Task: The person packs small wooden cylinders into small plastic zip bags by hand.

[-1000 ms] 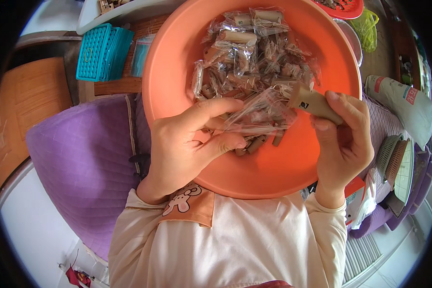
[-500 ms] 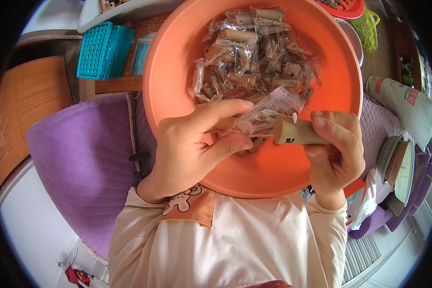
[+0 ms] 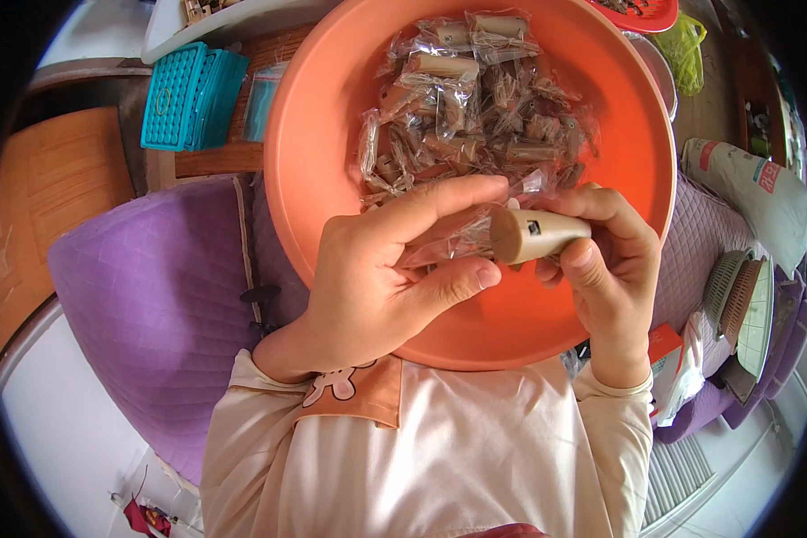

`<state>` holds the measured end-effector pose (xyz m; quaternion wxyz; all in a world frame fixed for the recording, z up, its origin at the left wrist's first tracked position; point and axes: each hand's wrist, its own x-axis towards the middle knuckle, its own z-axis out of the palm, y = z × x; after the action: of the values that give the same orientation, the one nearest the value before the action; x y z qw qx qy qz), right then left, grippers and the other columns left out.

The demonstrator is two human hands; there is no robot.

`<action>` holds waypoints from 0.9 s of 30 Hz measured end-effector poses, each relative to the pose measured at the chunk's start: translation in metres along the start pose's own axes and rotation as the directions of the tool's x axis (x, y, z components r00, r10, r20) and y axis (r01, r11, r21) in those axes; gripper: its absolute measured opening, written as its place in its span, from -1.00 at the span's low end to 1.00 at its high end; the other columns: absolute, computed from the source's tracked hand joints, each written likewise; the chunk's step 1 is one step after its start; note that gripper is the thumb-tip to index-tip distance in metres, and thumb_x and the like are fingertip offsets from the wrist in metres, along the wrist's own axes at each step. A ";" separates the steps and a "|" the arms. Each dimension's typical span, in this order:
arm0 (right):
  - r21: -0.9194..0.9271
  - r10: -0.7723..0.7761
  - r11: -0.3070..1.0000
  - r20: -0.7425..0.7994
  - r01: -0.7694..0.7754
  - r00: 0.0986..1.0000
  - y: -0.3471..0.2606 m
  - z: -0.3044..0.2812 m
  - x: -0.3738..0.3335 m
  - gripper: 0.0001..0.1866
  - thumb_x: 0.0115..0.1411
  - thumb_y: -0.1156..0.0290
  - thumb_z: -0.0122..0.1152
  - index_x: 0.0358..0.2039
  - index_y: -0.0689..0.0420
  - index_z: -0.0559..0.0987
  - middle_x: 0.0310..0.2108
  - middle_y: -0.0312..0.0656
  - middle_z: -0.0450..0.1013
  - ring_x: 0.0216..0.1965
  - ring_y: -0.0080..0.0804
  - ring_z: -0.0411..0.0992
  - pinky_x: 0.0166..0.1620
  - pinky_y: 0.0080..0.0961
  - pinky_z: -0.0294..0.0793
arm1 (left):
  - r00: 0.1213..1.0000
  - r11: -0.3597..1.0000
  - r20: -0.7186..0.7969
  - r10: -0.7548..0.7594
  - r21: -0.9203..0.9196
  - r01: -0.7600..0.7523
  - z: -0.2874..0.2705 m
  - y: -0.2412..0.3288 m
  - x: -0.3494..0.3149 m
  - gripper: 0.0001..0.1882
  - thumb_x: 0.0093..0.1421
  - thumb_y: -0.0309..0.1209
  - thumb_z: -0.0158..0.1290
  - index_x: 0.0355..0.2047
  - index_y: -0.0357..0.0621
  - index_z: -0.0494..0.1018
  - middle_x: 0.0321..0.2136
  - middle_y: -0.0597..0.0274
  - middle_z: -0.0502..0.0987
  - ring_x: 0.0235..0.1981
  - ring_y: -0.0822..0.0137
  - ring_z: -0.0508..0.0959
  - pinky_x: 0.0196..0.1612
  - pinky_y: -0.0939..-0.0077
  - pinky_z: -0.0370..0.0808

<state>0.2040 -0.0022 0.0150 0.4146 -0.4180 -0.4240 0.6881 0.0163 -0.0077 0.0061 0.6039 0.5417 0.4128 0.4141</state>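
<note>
Over a large orange basin (image 3: 309, 134), my right hand (image 3: 619, 278) grips a smooth tan tapered cylinder (image 3: 547, 235) between thumb and fingers. A small dark square mark shows on its upper side, and its wide flat end points left. My left hand (image 3: 359, 278) holds a clear plastic bag (image 3: 453, 240) behind the thumb, with the index finger reaching above it. The cylinder's wide end lies against the bag; whether any of it is inside I cannot tell. Below, a heap of clear-wrapped packets (image 3: 475, 99) with similar tan cylinders fills the far part of the basin.
Teal dimpled trays (image 3: 175, 99) stand on a wooden surface at the far left. Purple quilted padding (image 3: 143, 296) lies left of the basin. To the right are a white printed sack (image 3: 749, 197), stacked baskets (image 3: 735, 300) and a yellow-green plastic bag (image 3: 684, 58). A red tray (image 3: 646, 16) sits far right.
The tan cylinder has moved left and turned, so its dark mark now faces up. My right hand has come closer to my left, and the cylinder now covers part of the bag.
</note>
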 end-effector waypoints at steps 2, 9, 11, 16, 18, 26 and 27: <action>0.019 0.041 0.999 -0.010 -0.041 0.999 0.001 0.000 0.001 -0.67 0.10 0.35 0.08 -0.21 0.33 0.38 -0.36 -0.18 0.41 -0.43 -0.61 0.40 -0.33 -0.71 0.44 | 0.999 0.999 0.004 0.037 -0.001 -0.037 -0.001 -0.001 0.000 -0.51 -0.02 -0.52 0.11 -0.06 -0.36 0.25 -0.20 0.04 0.43 -0.14 0.35 0.43 -0.09 0.55 0.38; 0.185 0.047 0.982 -0.041 -0.039 0.998 0.016 0.002 0.000 -0.65 0.16 0.29 -0.02 -0.13 0.26 0.31 -0.29 -0.17 0.41 -0.40 -0.58 0.41 -0.36 -0.72 0.44 | 0.973 0.967 -0.061 0.222 -0.116 -0.228 0.000 -0.007 0.002 -0.52 -0.02 -0.64 0.06 -0.05 -0.43 0.23 -0.08 0.00 0.34 -0.09 0.32 0.39 -0.03 0.54 0.37; 0.211 0.029 0.977 -0.041 -0.020 0.999 0.017 0.002 -0.001 -0.65 0.17 0.29 -0.06 -0.10 0.25 0.28 -0.28 -0.15 0.40 -0.40 -0.54 0.42 -0.39 -0.73 0.44 | 0.966 0.962 -0.069 0.248 -0.097 -0.254 0.000 -0.007 0.001 -0.51 -0.02 -0.64 0.06 -0.05 -0.44 0.22 -0.08 -0.02 0.33 -0.09 0.31 0.39 -0.03 0.55 0.37; 0.355 0.160 0.927 -0.078 -0.123 0.984 0.011 0.010 0.001 -0.67 0.17 0.30 -0.04 -0.12 0.22 0.32 -0.30 -0.23 0.40 -0.40 -0.65 0.39 -0.31 -0.70 0.44 | 0.919 0.920 -0.081 0.387 -0.030 -0.390 0.000 -0.017 0.001 -0.49 -0.03 -0.66 0.07 -0.05 -0.49 0.19 -0.09 -0.09 0.33 -0.09 0.28 0.40 -0.05 0.54 0.39; 0.400 0.175 0.907 -0.082 -0.128 0.981 0.011 0.013 0.001 -0.68 0.17 0.31 -0.04 -0.12 0.22 0.32 -0.31 -0.23 0.40 -0.41 -0.65 0.39 -0.32 -0.70 0.44 | 0.894 0.900 -0.171 0.415 -0.067 -0.431 0.003 -0.018 0.000 -0.48 -0.05 -0.66 0.08 -0.06 -0.51 0.19 -0.11 -0.13 0.34 -0.11 0.25 0.42 -0.09 0.52 0.42; 0.231 0.153 0.961 0.014 -0.152 0.988 0.000 0.006 0.006 -0.71 0.12 0.41 0.04 -0.16 0.26 0.35 -0.35 -0.25 0.40 -0.43 -0.64 0.36 -0.39 -0.69 0.40 | 0.914 0.895 -0.073 0.399 0.248 -0.371 -0.004 -0.006 0.000 -0.52 -0.10 -0.66 0.12 -0.11 -0.45 0.28 -0.18 -0.06 0.42 -0.23 0.27 0.50 -0.21 0.54 0.49; 0.093 0.101 0.990 0.006 -0.101 0.995 -0.004 0.006 0.007 -0.71 0.10 0.42 0.07 -0.19 0.30 0.35 -0.36 -0.23 0.39 -0.43 -0.63 0.37 -0.39 -0.70 0.40 | 0.933 0.887 -0.054 0.355 0.337 -0.317 -0.004 -0.005 0.000 -0.52 -0.12 -0.65 0.13 -0.12 -0.42 0.31 -0.21 -0.04 0.44 -0.25 0.29 0.51 -0.26 0.56 0.51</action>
<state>0.1970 0.0043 0.0185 0.3981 -0.4187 -0.3699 0.7276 0.0127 -0.0069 0.0008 0.4016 0.6717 0.4086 0.4697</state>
